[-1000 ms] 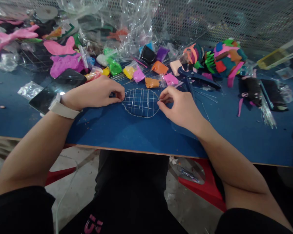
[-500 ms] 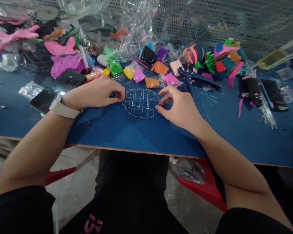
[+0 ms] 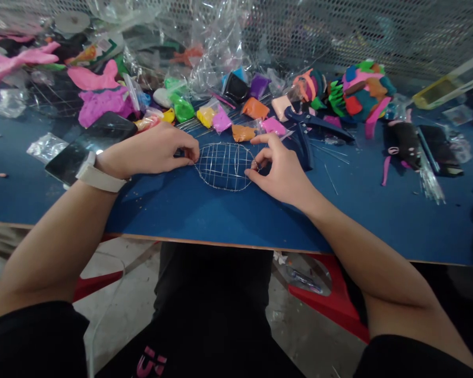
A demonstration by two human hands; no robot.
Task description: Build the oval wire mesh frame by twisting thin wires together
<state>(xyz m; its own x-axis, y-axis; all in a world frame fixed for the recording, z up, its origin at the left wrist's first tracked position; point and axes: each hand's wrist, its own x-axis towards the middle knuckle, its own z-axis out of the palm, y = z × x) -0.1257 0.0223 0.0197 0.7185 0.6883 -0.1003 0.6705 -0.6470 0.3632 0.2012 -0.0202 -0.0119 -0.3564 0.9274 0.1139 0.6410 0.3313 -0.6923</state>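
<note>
An oval wire frame (image 3: 225,166) with a grid of thin crossing wires is held low over the blue table. My left hand (image 3: 157,151) pinches its left tip between thumb and fingers. At the opposite end, my right hand (image 3: 278,169) has thumb and a bent finger closed on the frame's right edge, with the index finger raised. Just behind the frame lie an orange clay packet (image 3: 243,133) and a pink clay packet (image 3: 273,126). Blue-handled pliers (image 3: 323,126) rest behind my right hand.
A dark phone (image 3: 90,147) lies by my left wrist. Loose wires (image 3: 331,178) are at the right, near a black clay figure (image 3: 405,146). Farther back stand a multicoloured clay model (image 3: 366,92), pink clay pieces (image 3: 94,76) and plastic bags. The table's front edge (image 3: 220,245) is near my body.
My right hand has shifted slightly left along the frame's right end, its thumb now farther in and its index finger lifted. My left hand keeps its pinch. The whole view has shifted slightly.
</note>
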